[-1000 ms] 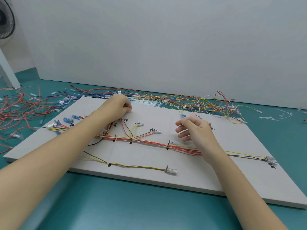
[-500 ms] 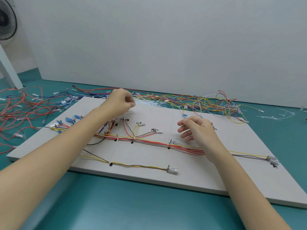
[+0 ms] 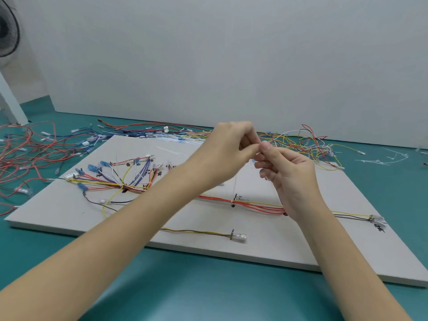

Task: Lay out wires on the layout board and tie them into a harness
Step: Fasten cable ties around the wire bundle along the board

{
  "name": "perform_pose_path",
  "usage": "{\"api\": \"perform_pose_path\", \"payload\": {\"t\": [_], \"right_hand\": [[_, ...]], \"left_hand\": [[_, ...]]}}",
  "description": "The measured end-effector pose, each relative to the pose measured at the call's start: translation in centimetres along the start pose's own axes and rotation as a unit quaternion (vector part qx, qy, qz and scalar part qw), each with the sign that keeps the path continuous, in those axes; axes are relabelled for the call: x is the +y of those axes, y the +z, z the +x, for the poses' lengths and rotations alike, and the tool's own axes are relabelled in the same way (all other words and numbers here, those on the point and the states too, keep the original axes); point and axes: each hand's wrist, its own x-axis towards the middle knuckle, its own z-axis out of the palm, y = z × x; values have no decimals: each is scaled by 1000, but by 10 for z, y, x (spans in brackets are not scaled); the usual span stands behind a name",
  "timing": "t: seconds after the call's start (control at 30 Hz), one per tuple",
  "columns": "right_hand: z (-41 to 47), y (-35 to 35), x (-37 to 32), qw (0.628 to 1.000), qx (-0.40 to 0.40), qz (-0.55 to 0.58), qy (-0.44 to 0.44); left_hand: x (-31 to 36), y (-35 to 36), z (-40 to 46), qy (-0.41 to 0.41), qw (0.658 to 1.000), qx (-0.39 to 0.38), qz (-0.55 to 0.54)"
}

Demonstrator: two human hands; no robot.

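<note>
Two bare hands meet in mid-air above the white layout board (image 3: 266, 246), which lies flat on a teal tabletop (image 3: 208, 290). The left hand (image 3: 228, 149) comes in from the lower left w/ fingers curled, thumb and forefinger tips pressed together; the right hand (image 3: 288, 172) faces it, fingers likewise curled, thumb tip touching the left hand's fingertips. They appear to pinch something thin between them; a pale, thin cable tie (image 3: 235, 185) seems to hang down from that spot toward the board, but it's too fine and blurred to be sure who grips it. On the board, the partly tied harness (image 3: 254, 203) runs left to right: a fan of red, yellow, blue and white leads w/ blue terminals (image 3: 103, 163) at the left end, a red-orange trunk across the middle passing under both forearms, and a yellow/black pair ending in a clear connector (image 3: 376, 220) at the right edge. Nearer the front edge, a separate yellow-brown branch ends in another clear connector (image 3: 239, 237). Handwritten marks sit beside several branch ends; unreadable. Off the board, loose red wires (image 3: 25, 156) sprawl at left, and a tangle of yellow, red and white wires (image 3: 303, 144) lies along the far edge by the white wall (image 3: 231, 61). Spare white ties (image 3: 384, 159) lie on the table at right. A fan (image 3: 7, 31) shows top left.
</note>
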Motion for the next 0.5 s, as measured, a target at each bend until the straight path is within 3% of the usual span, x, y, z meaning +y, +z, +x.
{"api": "perform_pose_path", "payload": {"t": [0.2,0.37,0.5], "right_hand": [[3,-10,-2,1000,3,-8,20],[9,-18,-5,987,-15,-161,16],[12,-22,-9,982,-20,-185,36]], "left_hand": [[-3,15,-5,-35,998,44,-41],[-14,28,-6,-140,987,6,-77],[-20,41,-8,-192,973,9,-131]]}}
